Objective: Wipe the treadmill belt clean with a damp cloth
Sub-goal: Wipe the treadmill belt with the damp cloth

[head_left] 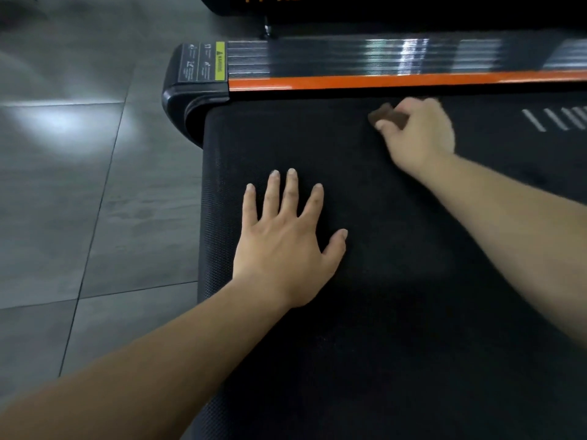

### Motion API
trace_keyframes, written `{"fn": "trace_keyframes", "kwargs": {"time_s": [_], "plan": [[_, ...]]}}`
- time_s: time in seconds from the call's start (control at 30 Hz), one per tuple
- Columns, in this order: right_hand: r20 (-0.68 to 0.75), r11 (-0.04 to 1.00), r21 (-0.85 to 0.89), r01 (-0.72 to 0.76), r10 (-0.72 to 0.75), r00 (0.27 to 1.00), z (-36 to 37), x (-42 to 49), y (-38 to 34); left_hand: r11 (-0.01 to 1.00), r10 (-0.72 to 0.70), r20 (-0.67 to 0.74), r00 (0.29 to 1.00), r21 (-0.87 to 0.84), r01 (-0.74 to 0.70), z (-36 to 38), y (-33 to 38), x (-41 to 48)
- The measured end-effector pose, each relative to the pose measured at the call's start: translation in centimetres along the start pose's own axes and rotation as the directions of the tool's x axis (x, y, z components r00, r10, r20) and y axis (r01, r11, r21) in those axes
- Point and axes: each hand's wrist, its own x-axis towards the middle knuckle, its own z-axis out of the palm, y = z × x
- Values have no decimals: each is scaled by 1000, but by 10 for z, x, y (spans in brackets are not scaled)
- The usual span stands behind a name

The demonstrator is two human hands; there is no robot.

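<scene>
Two bare forearms reach forward from the bottom of the view over a black treadmill belt (397, 281); its textured surface fills most of the frame, and its rounded end lies to the left, beside a grey tiled floor (79, 185); the left hand (286, 239) lies flat on the belt near that end, palm down, fingers spread wide apart, gripping nothing; the right hand (419, 131) is farther away, close to the belt's far edge, its fingers curled closed around a small brown cloth (389, 117); a bunched corner of the cloth sticks out to the left of the hand, past the thumb, and appears to press on the belt; this part is blurred, so the exact contact is hard to tell; the cloth lies well apart from the left hand, up and to its right; just beyond the right hand an orange stripe (397, 81) runs along the treadmill's side rail (349, 57), which carries a warning label (203, 61) at its left end
</scene>
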Motion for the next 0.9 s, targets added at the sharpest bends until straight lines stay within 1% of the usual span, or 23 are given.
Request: {"fn": "trace_keyframes", "kwargs": {"time_s": [0.07, 0.1, 0.13, 0.17, 0.23, 0.27, 0.3, 0.33, 0.4, 0.47, 0.5, 0.53, 0.57, 0.6, 0.63, 0.67, 0.7, 0.73, 0.77, 0.83, 0.9], "plan": [[118, 978, 29, 206, -208, 971, -3, -20, 1, 1000, -7, -3, 1000, 11, 7, 0, 0, 0], [152, 965, 19, 261, -261, 953, -8, -20, 5, 1000, -11, -4, 1000, 12, 12, 0, -1, 1], [141, 966, -6, 259, -256, 956, -13, -13, 12, 1000, -13, -2, 1000, 7, 13, 1, -1, 1], [107, 979, -39, 200, -195, 975, -15, -2, 18, 1000, -12, 0, 1000, 2, 12, 1, -1, 1], [17, 999, -53, 12, -11, 1000, -17, 13, 24, 1000, -11, -4, 1000, -1, 11, 1, 0, 1], [-20, 998, -56, -35, 34, 999, -15, 10, 20, 1000, -14, -6, 1000, -2, 13, 1, 0, 1], [-34, 997, -64, -32, 30, 999, -11, 1, 13, 1000, -16, -7, 1000, -2, 16, 1, 0, 1], [-15, 999, -51, 13, -14, 1000, -9, -15, 6, 1000, -18, -5, 1000, 3, 18, 1, 0, 1], [60, 984, -5, 178, -177, 982, -13, -58, -2, 1000, -23, 8, 1000, 17, 22, 0, 0, 1], [142, 941, 12, 339, -337, 931, -25, -94, 5, 1000, -21, 14, 1000, 19, 20, -1, 0, 1], [155, 922, -29, 385, -377, 913, -30, -95, 12, 1000, -24, 11, 1000, 15, 24, -2, 0, 1], [128, 920, -77, 385, -374, 919, -34, -86, 21, 1000, -28, 9, 1000, 10, 28, -2, 0, 1], [96, 946, -110, 304, -294, 951, -37, -72, 32, 1000, -30, 7, 1000, 8, 29, -2, 1, 1], [60, 977, -112, 180, -174, 983, -39, -58, 41, 999, -33, 3, 999, 9, 33, -1, 1, 0], [30, 993, -90, 77, -74, 997, -40, -50, 46, 999, -40, -1, 999, 13, 40, -1, 1, 0], [14, 997, -79, 23, -22, 1000, -40, -52, 45, 999, -44, 0, 999, 12, 44, -1, 1, -1], [10, 995, -96, 34, -33, 999, -39, -64, 37, 999, -44, 3, 999, 7, 44, -2, 1, -1], [30, 992, -83, 94, -92, 995, -38, -84, 28, 999, -43, 3, 999, 5, 43, -2, 2, -1], [59, 981, -58, 188, -184, 981, -40, -108, 19, 999, -43, -2, 999, 3, 43, -2, 2, -1], [112, 928, 9, 372, -371, 922, -52, -160, 10, 999, -47, -21, 999, -14, 47, -2, 3, -1], [128, 867, 4, 498, -494, 860, -62, -184, 22, 998, -56, -62, 997, -38, 53, -4, 6, -5]]}}
